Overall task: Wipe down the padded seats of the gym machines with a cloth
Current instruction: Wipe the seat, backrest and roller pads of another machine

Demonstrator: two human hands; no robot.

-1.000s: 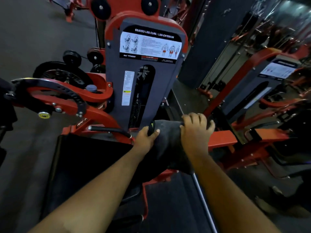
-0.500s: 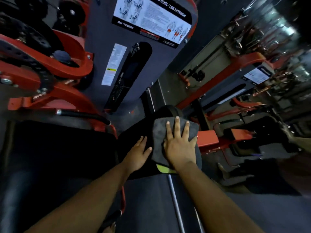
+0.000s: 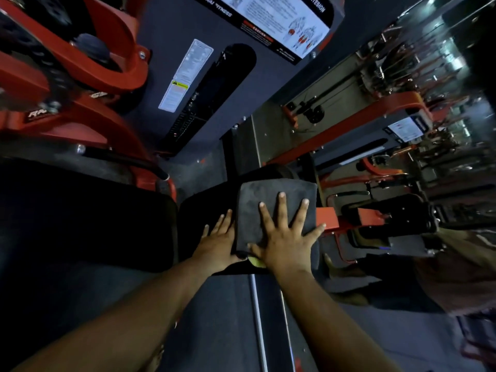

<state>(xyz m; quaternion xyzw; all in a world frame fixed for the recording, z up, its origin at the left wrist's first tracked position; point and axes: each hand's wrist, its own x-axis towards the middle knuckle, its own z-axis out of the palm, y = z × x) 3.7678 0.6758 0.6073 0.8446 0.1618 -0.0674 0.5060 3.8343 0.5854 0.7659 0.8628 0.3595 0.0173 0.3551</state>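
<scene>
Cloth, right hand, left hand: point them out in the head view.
cloth (image 3: 268, 196), head view, bare upper part beyond the fingertips.
right hand (image 3: 284, 241), head view, back of the hand.
left hand (image 3: 216, 247), head view, back of the hand.

Dim, blurred, perhaps fisheye-warped at edges.

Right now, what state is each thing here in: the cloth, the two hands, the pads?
Cloth: spread flat on the small pad.
Right hand: fingers splayed, pressing the cloth.
Left hand: flat on the small pad, beside the cloth's edge.
Small pad: partly covered by the cloth.
Large seat pad: bare, untouched.
</scene>
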